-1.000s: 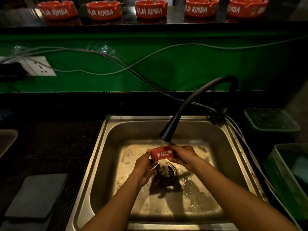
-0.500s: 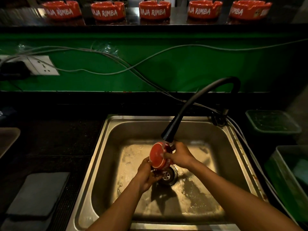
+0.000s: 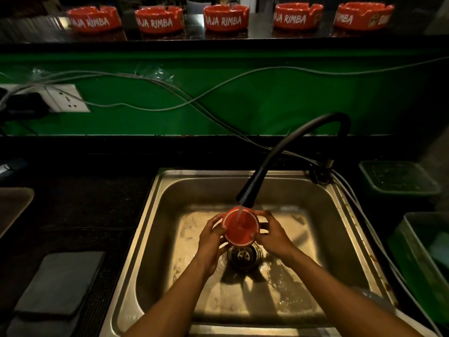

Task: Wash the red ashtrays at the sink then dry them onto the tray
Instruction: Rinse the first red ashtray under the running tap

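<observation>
Head view showed the steel sink (image 3: 155,215) around both hands, the black faucet (image 3: 247,194) just above them. Between them sat the round red ashtray (image 3: 240,228), flat side up under the water stream. Left hand (image 3: 210,239) and right hand (image 3: 274,235) each had a grip clamped on its rim, fingers curled.

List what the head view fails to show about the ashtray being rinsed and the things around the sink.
- Ashtray: one flat face shows; the far side is turned away, and fingers of the left hand and right hand cover its rim.
- Tray: cut off by the left edge.
- Green bin: contents lost in darkness and cut off by the right edge.
</observation>
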